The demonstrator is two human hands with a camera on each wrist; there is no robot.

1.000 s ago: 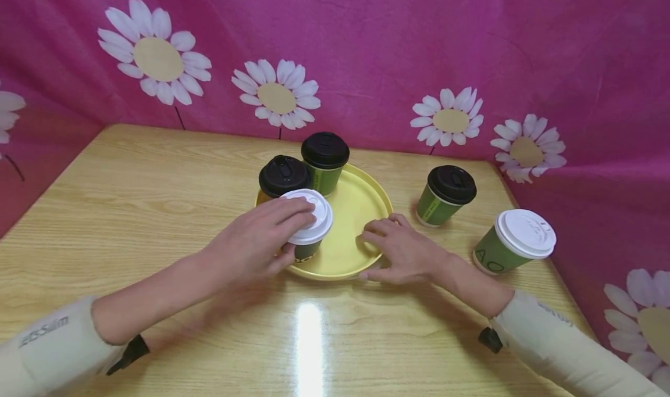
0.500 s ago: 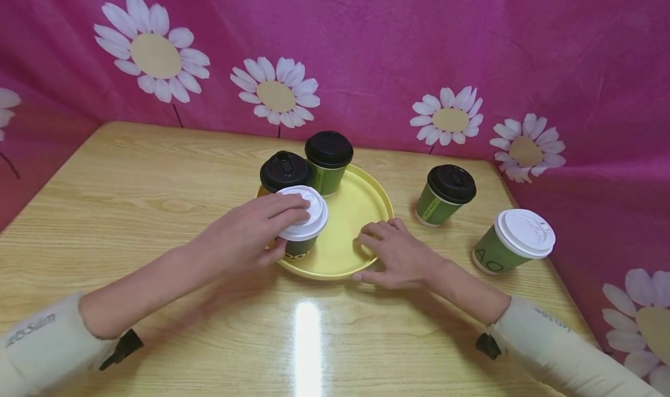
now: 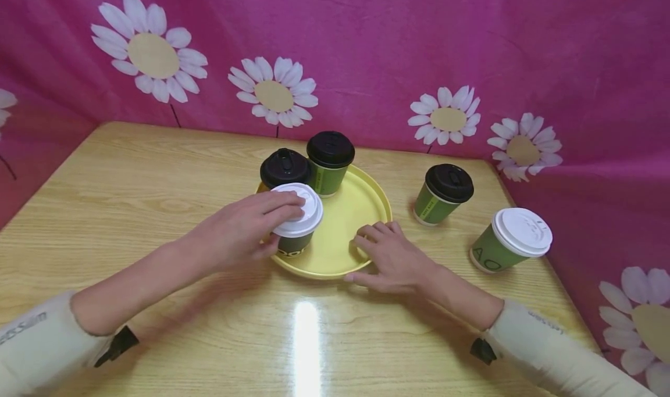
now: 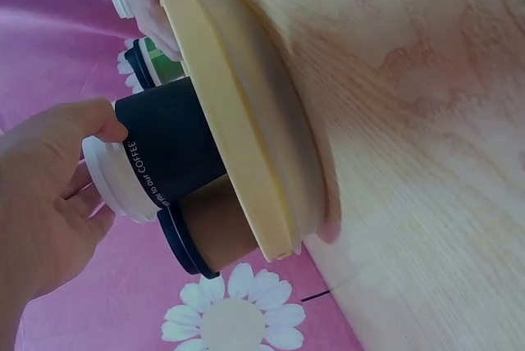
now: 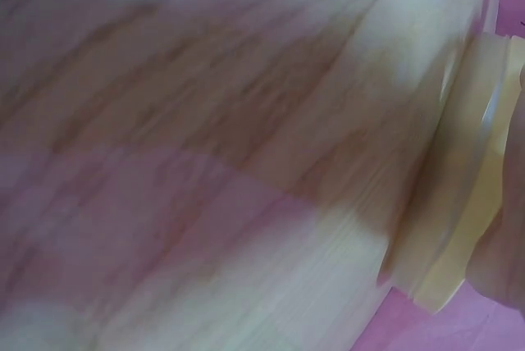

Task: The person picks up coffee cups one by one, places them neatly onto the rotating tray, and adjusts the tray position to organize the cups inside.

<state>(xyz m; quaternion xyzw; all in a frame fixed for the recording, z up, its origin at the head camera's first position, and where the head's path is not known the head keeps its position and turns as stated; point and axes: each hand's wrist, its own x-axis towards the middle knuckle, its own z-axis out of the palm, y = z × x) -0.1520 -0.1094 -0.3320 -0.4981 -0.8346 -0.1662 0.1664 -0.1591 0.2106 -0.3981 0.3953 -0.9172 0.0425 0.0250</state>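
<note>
Left hand point(image 3: 238, 228): thumb and fingers pinch the black cup point(image 4: 168, 142).
Black cup: upright within the tray point(image 3: 340, 246); in left wrist view I lose its base behind the rim.
Right hand point(image 3: 395, 258): fingers curl over the rim; right wrist view crops it.

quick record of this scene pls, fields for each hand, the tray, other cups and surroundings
left hand: holds dark paper cup with white plastic lid
right hand: grips rim of round yellow plastic tray
inside tray rim: held cup, brown paper cup with black plastic lid, green paper cup with black plastic lid
right of tray: second green cup, black lid; green paper cup with white plastic lid
surface: wood-grain table
backdrop: pink sheet with white daisies
</note>
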